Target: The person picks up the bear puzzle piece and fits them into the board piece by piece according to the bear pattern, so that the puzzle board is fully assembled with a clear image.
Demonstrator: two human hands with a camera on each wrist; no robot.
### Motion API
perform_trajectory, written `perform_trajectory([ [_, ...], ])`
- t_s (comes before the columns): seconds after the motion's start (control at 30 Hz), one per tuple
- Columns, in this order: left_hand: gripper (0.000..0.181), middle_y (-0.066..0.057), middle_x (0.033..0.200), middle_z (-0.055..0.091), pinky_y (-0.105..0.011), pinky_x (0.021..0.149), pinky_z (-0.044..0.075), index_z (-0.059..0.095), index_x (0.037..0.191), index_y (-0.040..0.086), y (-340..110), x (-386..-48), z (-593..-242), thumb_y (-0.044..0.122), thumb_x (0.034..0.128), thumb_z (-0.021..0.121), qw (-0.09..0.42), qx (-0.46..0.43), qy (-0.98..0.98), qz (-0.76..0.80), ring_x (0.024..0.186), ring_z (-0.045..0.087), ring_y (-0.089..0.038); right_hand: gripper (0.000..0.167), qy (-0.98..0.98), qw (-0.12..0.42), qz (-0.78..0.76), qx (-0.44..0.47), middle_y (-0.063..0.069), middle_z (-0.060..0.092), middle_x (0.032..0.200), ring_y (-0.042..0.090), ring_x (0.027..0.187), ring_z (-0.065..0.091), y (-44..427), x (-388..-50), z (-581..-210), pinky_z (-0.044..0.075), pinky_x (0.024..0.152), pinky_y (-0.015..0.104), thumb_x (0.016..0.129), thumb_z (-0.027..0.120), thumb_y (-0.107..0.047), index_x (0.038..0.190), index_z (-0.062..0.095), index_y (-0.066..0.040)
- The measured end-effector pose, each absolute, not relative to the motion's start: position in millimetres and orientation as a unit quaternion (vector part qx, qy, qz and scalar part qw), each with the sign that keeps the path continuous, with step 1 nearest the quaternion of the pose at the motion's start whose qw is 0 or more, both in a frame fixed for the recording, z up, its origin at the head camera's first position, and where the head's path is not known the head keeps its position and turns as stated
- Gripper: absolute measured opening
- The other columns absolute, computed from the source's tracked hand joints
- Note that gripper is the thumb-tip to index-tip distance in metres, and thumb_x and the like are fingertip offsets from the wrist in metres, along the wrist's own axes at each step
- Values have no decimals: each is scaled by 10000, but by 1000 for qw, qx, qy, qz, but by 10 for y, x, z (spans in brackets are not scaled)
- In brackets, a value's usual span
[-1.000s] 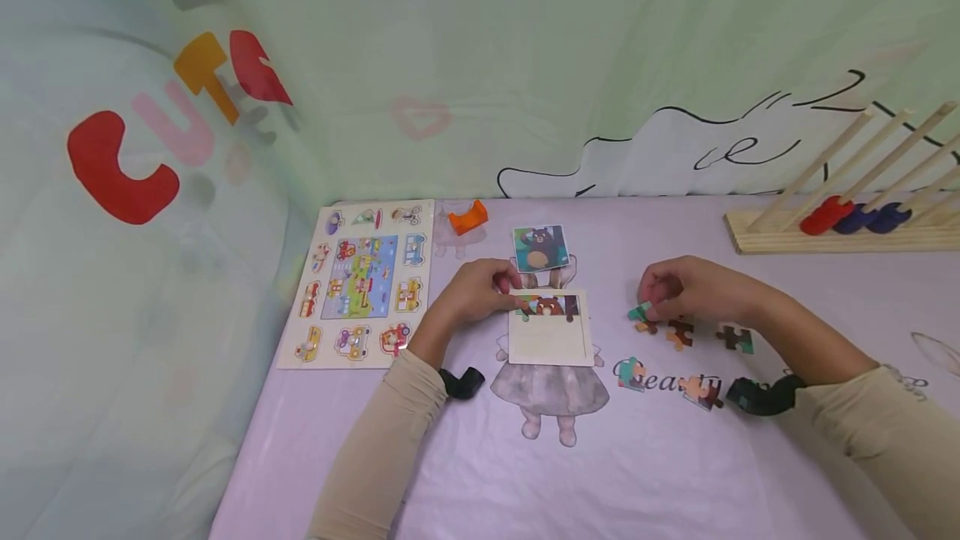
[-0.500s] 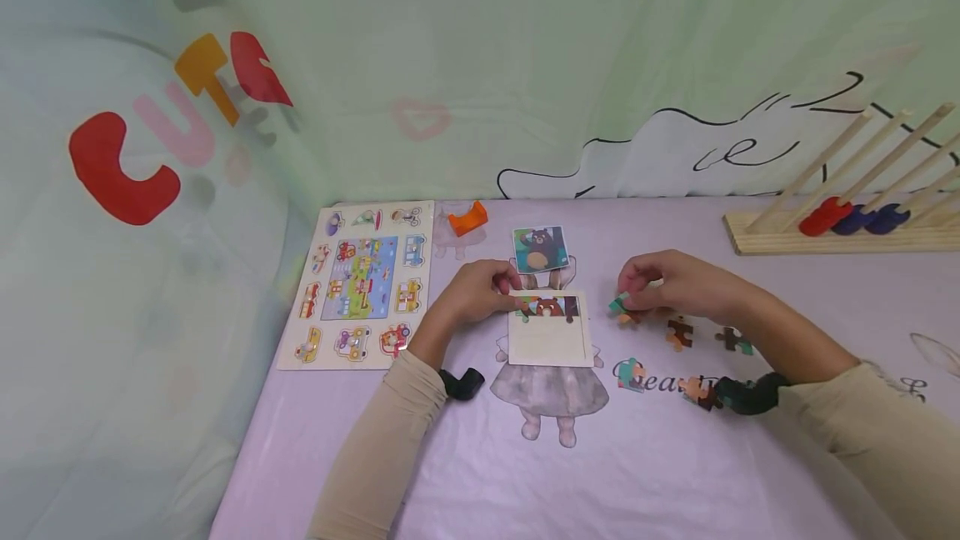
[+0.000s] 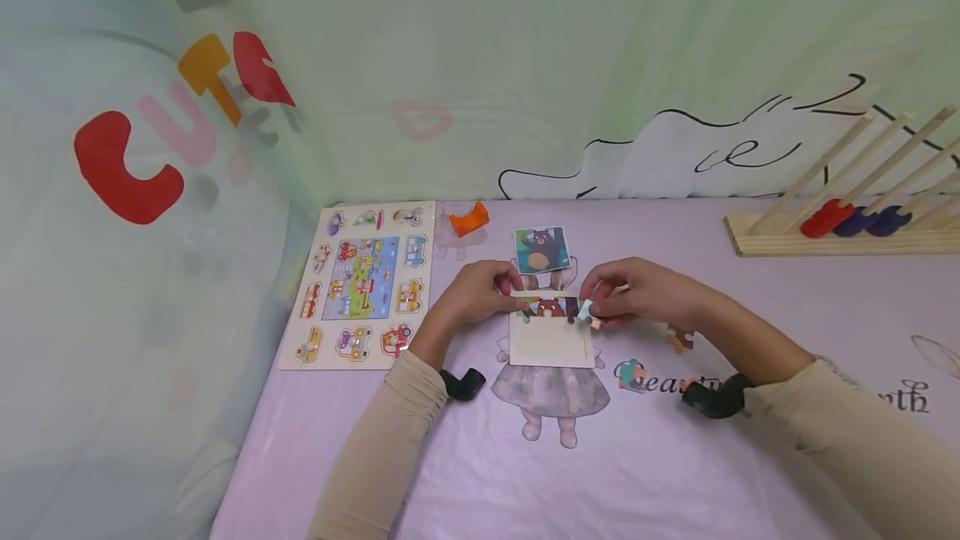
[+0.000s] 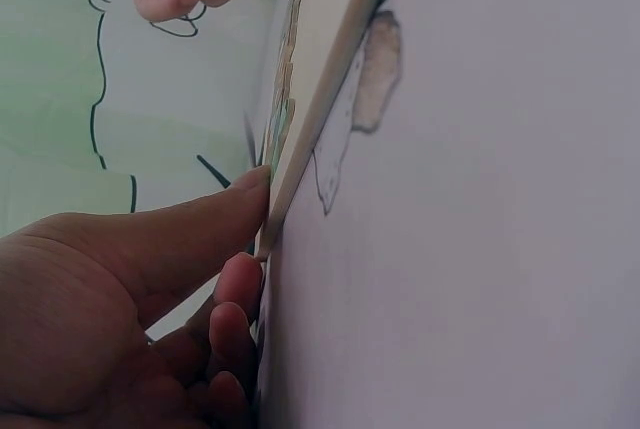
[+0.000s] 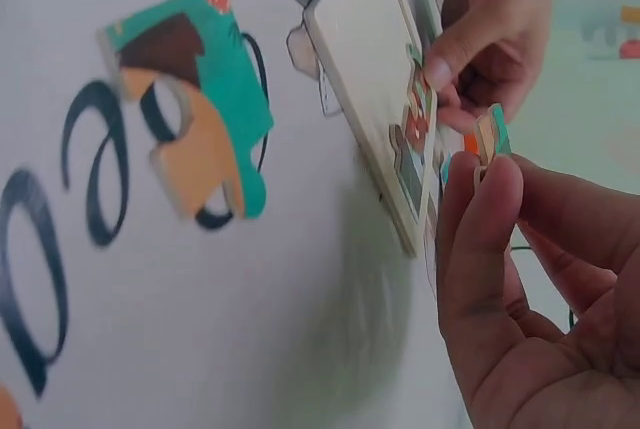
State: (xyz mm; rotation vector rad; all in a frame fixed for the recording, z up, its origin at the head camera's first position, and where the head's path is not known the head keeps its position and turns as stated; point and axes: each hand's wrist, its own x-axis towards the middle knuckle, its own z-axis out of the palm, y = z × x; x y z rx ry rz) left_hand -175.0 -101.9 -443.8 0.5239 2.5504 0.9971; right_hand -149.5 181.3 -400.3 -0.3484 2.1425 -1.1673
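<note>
My left hand (image 3: 483,290) pinches the upper left corner of a pale wooden puzzle tray (image 3: 551,347), thumb on top and fingers at its edge. A top row of pieces showing a bear's head (image 3: 550,307) fills the tray's upper part; below it is bare wood. Between thumb and fingertips, my right hand (image 3: 637,294) holds a teal and orange jigsaw piece (image 3: 587,313) at the tray's upper right edge. In the right wrist view this piece (image 5: 492,134) stands tilted above the surface. Loose pieces lie to the right: a teal and peach one (image 3: 632,375) and a brown one (image 3: 679,339).
Behind the tray lies a square bear picture card (image 3: 542,249), with an orange curved block (image 3: 468,219) to its left. A vehicle peg puzzle board (image 3: 288,348) occupies the left side. At the back right stands a wooden peg rack (image 3: 847,247) with red and blue rings.
My right hand has picked up the teal and orange jigsaw piece and carried it left to the tray's edge. My left hand keeps its place on the tray.
</note>
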Motion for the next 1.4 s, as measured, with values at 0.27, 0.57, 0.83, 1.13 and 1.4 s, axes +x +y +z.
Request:
perform_trajectory([
  [0.27, 216, 18, 810, 550, -246, 718, 370, 683, 968, 144, -1011, -1751, -4428, 241, 850, 836, 179, 183, 901, 351, 785, 509, -150, 319, 797, 351, -467, -153, 124, 642, 993, 241, 895, 636, 1644, -1498, -4056, 573, 789, 291, 947, 652, -51, 1264, 635, -16],
  [0.57, 215, 21, 808, 571, -237, 710, 384, 693, 975, 154, -1011, -1761, -4455, 250, 847, 836, 173, 186, 904, 344, 770, 520, -138, 228, 813, 328, -454, -161, 84, 684, 925, 214, 833, 622, 1462, -1489, -4077, 544, 750, 280, 918, 744, -144, 1117, 706, -40],
  [0.83, 225, 23, 805, 575, -240, 711, 384, 693, 973, 166, -1016, -1769, -4454, 270, 841, 842, 172, 187, 905, 343, 767, 523, -138, 189, 814, 319, -457, -164, 79, 676, 910, 211, 886, 619, 1344, -1498, -4114, 531, 782, 266, 918, 720, -77, 1101, 721, -33],
  [1.13, 202, 25, 810, 572, -240, 720, 386, 690, 977, 161, -1023, -1773, -4455, 253, 857, 824, 170, 192, 903, 344, 775, 525, -138, 173, 824, 301, -456, -147, 94, 705, 922, 196, 870, 644, 1219, -1465, -4125, 544, 812, 298, 913, 739, -108, 1058, 708, -20],
  [1.4, 223, 29, 804, 568, -243, 716, 385, 678, 958, 174, -1025, -1769, -4459, 284, 848, 838, 170, 190, 903, 346, 777, 527, -141, 178, 828, 297, -461, -118, 82, 739, 875, 184, 780, 691, 1150, -1454, -4185, 566, 769, 295, 895, 764, -93, 1037, 697, -8],
])
